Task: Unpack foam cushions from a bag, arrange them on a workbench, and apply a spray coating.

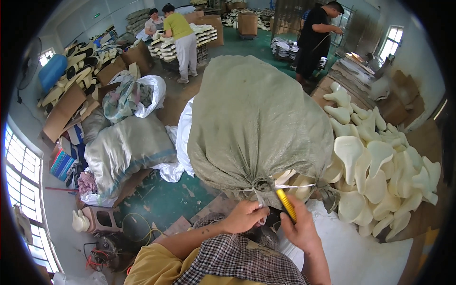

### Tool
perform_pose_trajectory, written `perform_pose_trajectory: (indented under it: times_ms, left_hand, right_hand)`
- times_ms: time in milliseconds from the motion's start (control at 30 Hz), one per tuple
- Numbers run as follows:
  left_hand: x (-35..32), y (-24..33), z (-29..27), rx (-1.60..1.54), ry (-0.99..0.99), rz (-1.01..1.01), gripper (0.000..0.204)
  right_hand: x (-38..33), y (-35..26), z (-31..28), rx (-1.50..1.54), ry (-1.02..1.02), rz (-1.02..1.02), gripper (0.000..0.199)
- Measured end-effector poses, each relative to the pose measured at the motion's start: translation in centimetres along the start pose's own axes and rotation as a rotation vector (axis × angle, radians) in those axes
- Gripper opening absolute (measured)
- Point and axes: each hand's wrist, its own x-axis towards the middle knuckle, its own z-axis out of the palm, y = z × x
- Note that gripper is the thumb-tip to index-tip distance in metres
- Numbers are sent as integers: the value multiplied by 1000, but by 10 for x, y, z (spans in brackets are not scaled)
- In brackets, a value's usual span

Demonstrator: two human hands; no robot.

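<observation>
A large, bulging grey-green woven sack (pixel 256 114) stands before me, its gathered mouth facing me. White string (pixel 298 185) runs across the gathered end, and pale contents show through a gap beside it. Closed around a loose white end just below the knot of cloth, my left hand (pixel 244 216) is close against the sack. My right hand (pixel 299 225) grips a yellow utility knife (pixel 286 206), which points up at the gathered mouth. The blade's tip is too small to make out against the sack.
Cream saddle-shaped foam pieces (pixel 375 156) are heaped to the right. Another filled sack (pixel 130 147) lies at left, near a cardboard box (pixel 66 114). A hollow block (pixel 102 219) sits lower left. Two people (pixel 183 40) work at a piled table; another person (pixel 316 42) stands at far right.
</observation>
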Motion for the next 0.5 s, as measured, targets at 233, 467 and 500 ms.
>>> perform_pose_trajectory:
  times_ms: [233,467,500]
  left_hand:
    - [16,112,-74,-78,165,233,19]
    - [43,171,-188,-204,296,476,31]
    - [47,167,-200,-250,322,402,31]
  right_hand:
    - [18,34,16,404,348,495,31]
    - [22,177,58,137,558,136,24]
    - [18,174,56,337,595,181,23]
